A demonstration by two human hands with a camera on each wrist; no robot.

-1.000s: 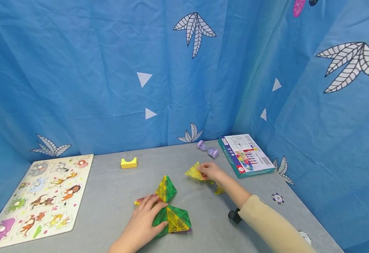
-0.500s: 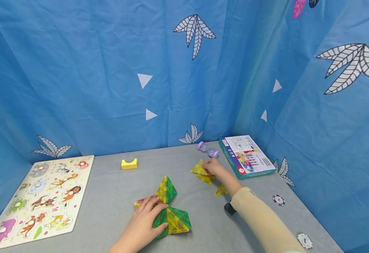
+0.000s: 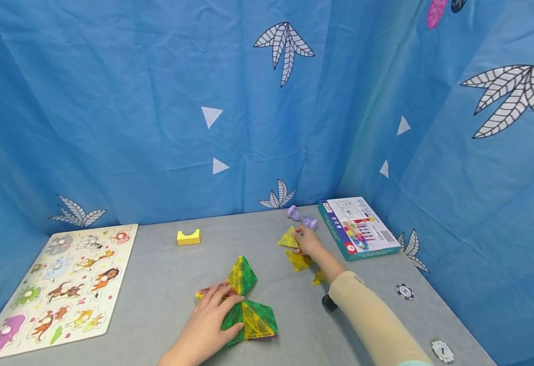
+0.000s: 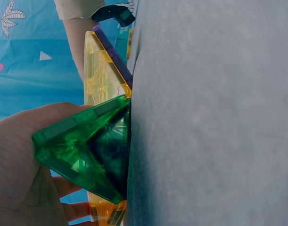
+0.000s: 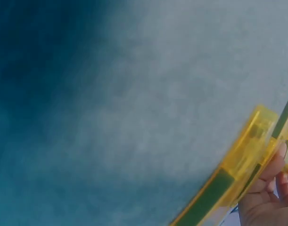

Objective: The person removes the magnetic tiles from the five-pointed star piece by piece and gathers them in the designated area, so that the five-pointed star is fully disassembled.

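In the head view my left hand (image 3: 207, 320) rests spread over a star-like build of magnetic tiles (image 3: 261, 316), with green and yellow pyramid points and a red-and-yellow one under the fingers. The left wrist view shows its thumb behind a green pyramid (image 4: 78, 150) and the fingers reaching to yellow tiles beyond. My right hand (image 3: 309, 242) pinches a yellow triangular tile (image 3: 287, 238) by its right side. Just below that lies another yellow tile (image 3: 299, 261), and a further one (image 3: 319, 277) is partly hidden by the forearm.
An hourglass (image 3: 302, 217) and a boxed toy (image 3: 360, 229) lie behind the right hand. A yellow notched block (image 3: 188, 237) stands at the back. An animal puzzle board (image 3: 125, 274) lies at left. Poker chips (image 3: 404, 291) are at right; blue cloth (image 3: 170, 127) walls the table.
My right hand has carried the pinched yellow tile a little right and farther back, so the yellow tile below it shows more. My left hand has stayed on the build.
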